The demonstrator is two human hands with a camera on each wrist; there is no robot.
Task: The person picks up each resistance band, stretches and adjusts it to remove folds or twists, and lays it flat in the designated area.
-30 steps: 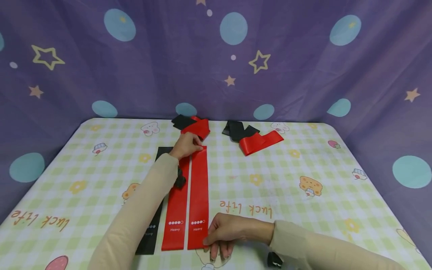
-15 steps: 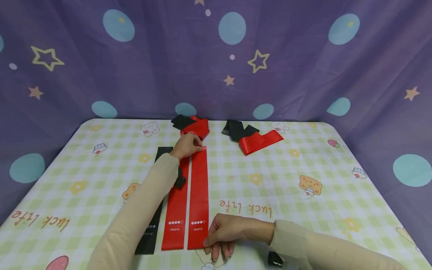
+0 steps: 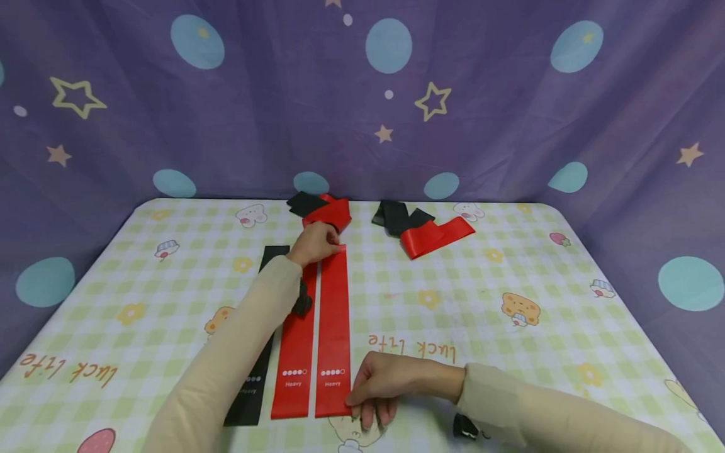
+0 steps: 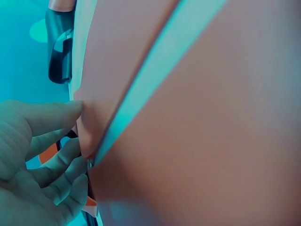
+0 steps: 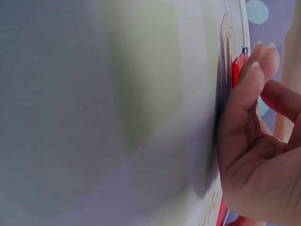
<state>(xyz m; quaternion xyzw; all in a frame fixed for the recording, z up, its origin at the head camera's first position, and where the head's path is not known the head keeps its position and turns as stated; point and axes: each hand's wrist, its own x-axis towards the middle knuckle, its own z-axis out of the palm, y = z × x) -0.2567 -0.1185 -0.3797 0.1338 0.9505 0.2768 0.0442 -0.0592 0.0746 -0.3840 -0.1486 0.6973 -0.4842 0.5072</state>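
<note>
Two red resistance bands printed "Heavy" lie flat side by side, the right one (image 3: pixel 334 321) and the middle one (image 3: pixel 294 352). Left of them is a black band (image 3: pixel 246 406), partly hidden by the left forearm. The left hand (image 3: pixel 313 245) pinches the far end of the right red band; in the left wrist view its thumb rests on the band's edge (image 4: pixel 101 80), other fingers below. Beside that band's near right corner is the right hand (image 3: pixel 387 380), its fingers loosely bent. The right wrist view shows a gap between thumb and fingers, with nothing gripped.
Crumpled red and black bands lie at the table's back edge, one heap (image 3: pixel 328 212) behind the left hand and another (image 3: pixel 425 239) farther right. A checked cloth (image 3: pixel 442 314) covers the table. A purple curtain (image 3: pixel 317 113) hangs behind it.
The right hand has shifted slightly right, and its thumb has come off the band's near corner. The left hand stays at the far end; the bands lie as before.
</note>
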